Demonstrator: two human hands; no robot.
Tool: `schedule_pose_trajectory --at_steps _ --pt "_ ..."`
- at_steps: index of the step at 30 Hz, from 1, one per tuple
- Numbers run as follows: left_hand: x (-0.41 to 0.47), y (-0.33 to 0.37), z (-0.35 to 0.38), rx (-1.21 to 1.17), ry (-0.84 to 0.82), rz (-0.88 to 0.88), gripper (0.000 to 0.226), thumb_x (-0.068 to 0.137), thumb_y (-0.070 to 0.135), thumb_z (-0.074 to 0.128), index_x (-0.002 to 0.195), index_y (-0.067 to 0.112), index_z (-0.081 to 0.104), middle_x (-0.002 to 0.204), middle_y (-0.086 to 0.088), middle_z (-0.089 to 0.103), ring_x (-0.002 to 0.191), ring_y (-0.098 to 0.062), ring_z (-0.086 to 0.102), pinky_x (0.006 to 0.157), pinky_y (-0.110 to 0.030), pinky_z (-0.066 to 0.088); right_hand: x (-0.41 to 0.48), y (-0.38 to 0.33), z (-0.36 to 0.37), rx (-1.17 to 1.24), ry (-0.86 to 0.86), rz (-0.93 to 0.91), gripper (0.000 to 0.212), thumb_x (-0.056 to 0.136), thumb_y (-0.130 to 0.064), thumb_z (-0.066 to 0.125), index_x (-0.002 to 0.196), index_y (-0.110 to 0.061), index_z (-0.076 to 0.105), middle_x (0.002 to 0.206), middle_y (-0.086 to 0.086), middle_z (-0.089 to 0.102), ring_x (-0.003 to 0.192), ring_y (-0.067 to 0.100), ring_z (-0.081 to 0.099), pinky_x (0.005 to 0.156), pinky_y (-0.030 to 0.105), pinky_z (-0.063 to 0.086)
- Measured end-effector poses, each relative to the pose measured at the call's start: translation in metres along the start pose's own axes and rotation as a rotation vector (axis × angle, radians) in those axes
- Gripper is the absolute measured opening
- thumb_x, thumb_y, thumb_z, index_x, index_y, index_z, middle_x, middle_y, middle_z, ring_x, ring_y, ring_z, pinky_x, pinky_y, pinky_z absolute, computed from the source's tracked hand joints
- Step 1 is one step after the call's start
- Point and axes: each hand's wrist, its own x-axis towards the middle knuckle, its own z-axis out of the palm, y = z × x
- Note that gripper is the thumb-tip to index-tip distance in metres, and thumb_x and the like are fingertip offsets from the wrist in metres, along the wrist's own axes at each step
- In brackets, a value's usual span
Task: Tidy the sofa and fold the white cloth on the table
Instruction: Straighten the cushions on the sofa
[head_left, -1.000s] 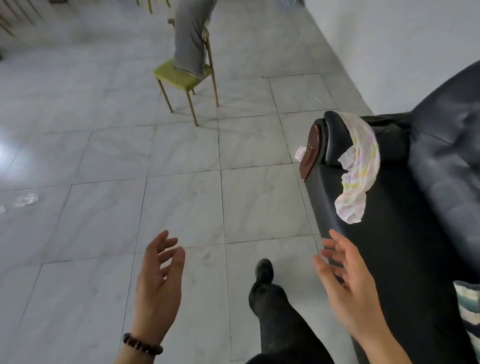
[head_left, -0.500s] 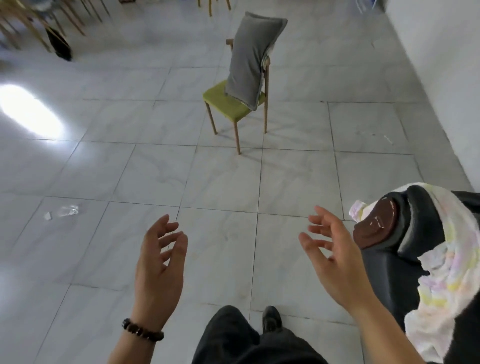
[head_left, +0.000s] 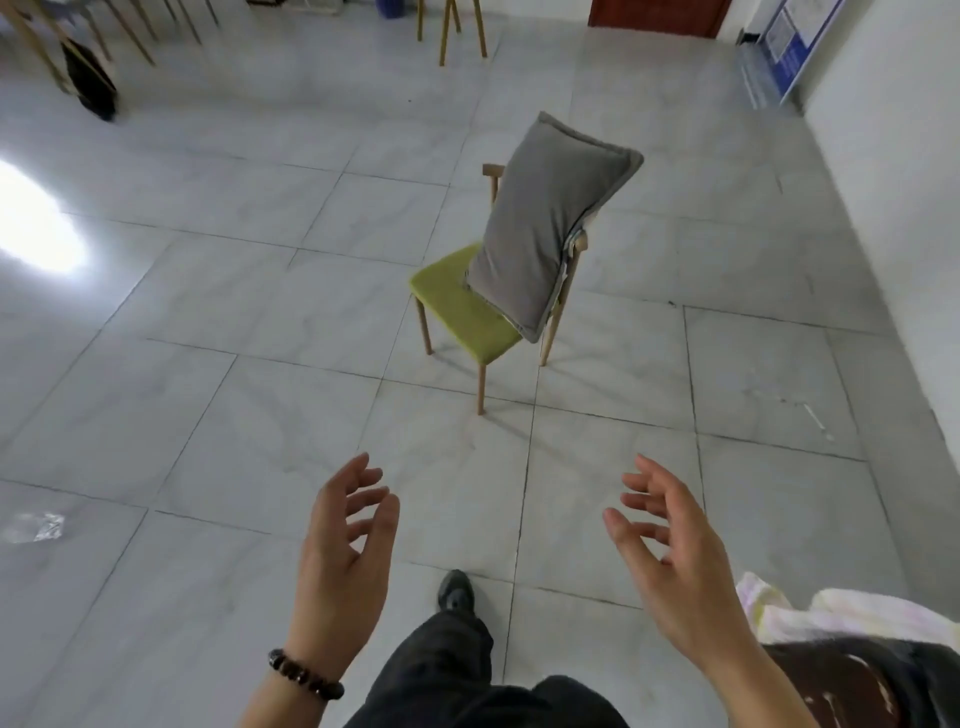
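A grey cushion (head_left: 545, 228) leans upright against the back of a wooden chair with a green seat (head_left: 462, 317) in the middle of the tiled floor. My left hand (head_left: 345, 545) and my right hand (head_left: 670, 551) are raised in front of me, both empty with fingers spread, well short of the chair. At the bottom right only the dark sofa armrest (head_left: 852, 680) shows, with a pale pastel-patterned cloth (head_left: 810, 613) draped over it. No table is in view.
My dark-trousered leg and shoe (head_left: 457, 597) step forward between the hands. A clear plastic scrap (head_left: 36, 527) lies on the floor at left. Wooden chair legs and a black bag (head_left: 91, 83) stand at the far left, a white wall at right.
The view has swung away from the sofa toward the chair, which now looks closer and more central. Both hands stay raised and empty; the sofa has slid to the bottom right corner.
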Motion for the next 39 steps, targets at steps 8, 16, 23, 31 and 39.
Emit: schedule_pose_trajectory --at_steps 8,16,23,31,39 --pt "0.240 0.071 0.077 0.065 -0.130 0.105 0.038 0.094 0.013 0.058 0.130 0.022 0.048 0.118 0.008 0.060 0.103 0.000 0.060 0.075 -0.008 0.047 0.210 -0.033 -0.003 0.079 0.154 0.044 0.060 0.086 -0.046 0.061 0.141 -0.028 0.043 0.126 -0.020 0.056 0.114 0.003 0.057 0.086 0.019 0.048" --pt "0.433 0.077 0.207 0.113 -0.177 0.000 0.037 0.094 0.013 0.058 0.129 0.022 0.049 0.120 0.006 0.059 0.098 0.009 0.058 0.071 -0.006 0.046 0.441 0.010 0.003 0.114 0.134 0.137 0.057 0.087 -0.046 0.061 0.140 -0.035 0.042 0.125 -0.021 0.054 0.114 0.001 0.056 0.088 0.022 0.051" --pt "0.602 0.110 0.302 0.183 -0.263 0.025 0.038 0.094 0.020 0.057 0.113 0.050 0.043 0.117 0.016 0.053 0.102 0.007 0.056 0.074 -0.014 0.045 0.632 0.014 -0.013 0.057 0.073 0.169 0.056 0.092 -0.039 0.062 0.142 -0.036 0.038 0.130 -0.016 0.051 0.114 -0.007 0.052 0.088 0.019 0.048" --pt "0.759 0.078 0.423 0.343 -0.430 0.013 0.046 0.096 0.029 0.054 0.139 0.018 0.042 0.139 -0.001 0.039 0.113 -0.010 0.052 0.090 -0.033 0.049 0.791 0.039 0.002 -0.131 0.168 0.237 0.066 0.090 -0.031 0.068 0.147 -0.022 0.037 0.147 0.006 0.032 0.136 0.018 0.035 0.108 0.039 0.039" --pt "0.806 0.039 0.510 0.454 -0.605 -0.064 0.061 0.097 0.048 0.045 0.148 0.018 0.034 0.152 -0.002 0.030 0.138 -0.021 0.033 0.112 -0.033 0.029 0.875 0.090 0.021 -0.355 0.037 0.537 0.113 0.074 -0.071 0.068 0.158 -0.029 0.005 0.162 0.010 0.014 0.150 0.035 0.005 0.121 0.052 0.016"
